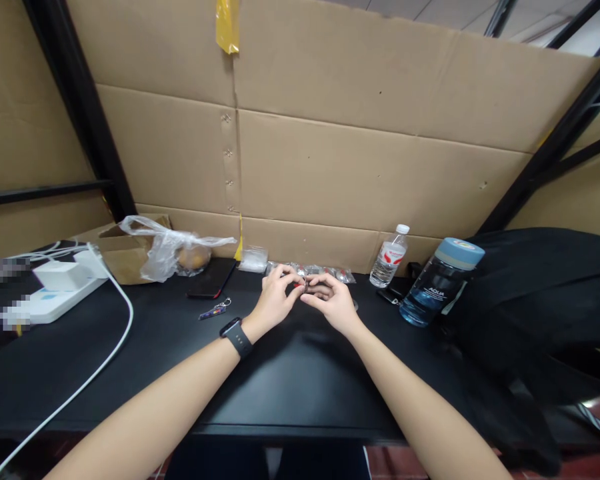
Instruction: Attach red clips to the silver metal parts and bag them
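Observation:
Above the middle of the black table (290, 387), my left hand (279, 297) and my right hand (334, 303) meet fingertip to fingertip. Both are closed in a pinch on one small, thin item (305, 285) with a glint of metal; its kind is too small to make out. A bit of red shows by the left fingertips. Just behind the hands lies a row of small clear plastic packets (341, 274) with red and silvery contents, partly hidden by my fingers. A dark smartwatch (236, 335) is on my left wrist.
Left are a white power strip (55, 297) with a cable, a cardboard box (125, 257), a knotted plastic bag (173, 253), a black tablet-like slab (211, 277) and a keychain (215, 309). Right stand a water bottle (390, 257), a blue-lidded bottle (437, 283) and black cloth (540, 300).

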A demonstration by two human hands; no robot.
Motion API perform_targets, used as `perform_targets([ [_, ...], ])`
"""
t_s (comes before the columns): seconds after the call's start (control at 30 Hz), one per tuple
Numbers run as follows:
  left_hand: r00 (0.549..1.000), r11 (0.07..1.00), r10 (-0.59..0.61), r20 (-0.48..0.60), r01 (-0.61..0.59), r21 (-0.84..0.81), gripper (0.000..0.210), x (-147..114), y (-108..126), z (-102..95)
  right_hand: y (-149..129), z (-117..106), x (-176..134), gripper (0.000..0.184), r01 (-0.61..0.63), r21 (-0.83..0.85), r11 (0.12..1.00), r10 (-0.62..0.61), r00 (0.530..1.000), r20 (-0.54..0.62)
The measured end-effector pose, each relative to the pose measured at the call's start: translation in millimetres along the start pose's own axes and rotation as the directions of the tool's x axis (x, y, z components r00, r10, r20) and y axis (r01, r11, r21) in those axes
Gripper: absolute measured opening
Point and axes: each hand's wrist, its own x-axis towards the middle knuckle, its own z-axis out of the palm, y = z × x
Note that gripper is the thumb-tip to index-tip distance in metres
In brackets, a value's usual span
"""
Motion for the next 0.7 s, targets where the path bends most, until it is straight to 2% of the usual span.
perform_targets([
  [0.17,1.0,1.0,-0.012,-0.006,0.012,-0.021,0.008,-0.7,1.1,0.5,-1.1,0.8,-0.2,0.04,-0.02,-0.01,1.0,0.019,1.0,-0.014],
  [0.27,0.999,0.998,-0.044,-0.021,0.044,0.034,0.008,-1.1,1.2,0.5,-0.5,2.7,-0.9,0.038,0.005,-0.026,1.0,-0.004,1.0,0.007],
  [0.4,0.999,0.991,-0.036,-0.016,0.037,0.13,0.006,-2.8,1.7,0.8,1.8,3.6,-0.3,0.038,0.028,-0.041,0.999,-0.029,0.999,-0.035],
  [0.53,1.0,0.991,-0.017,-0.014,0.019,0.132,0.008,-4.7,3.7,1.9,4.3,1.3,1.0,0.039,0.02,-0.045,0.999,-0.022,0.998,-0.057],
  [0.7,0.998,0.987,-0.036,-0.041,0.042,0.158,0.007,-5.1,3.7,2.7,4.1,0.9,0.1,0.038,0.017,-0.034,0.999,-0.017,1.0,-0.024],
])
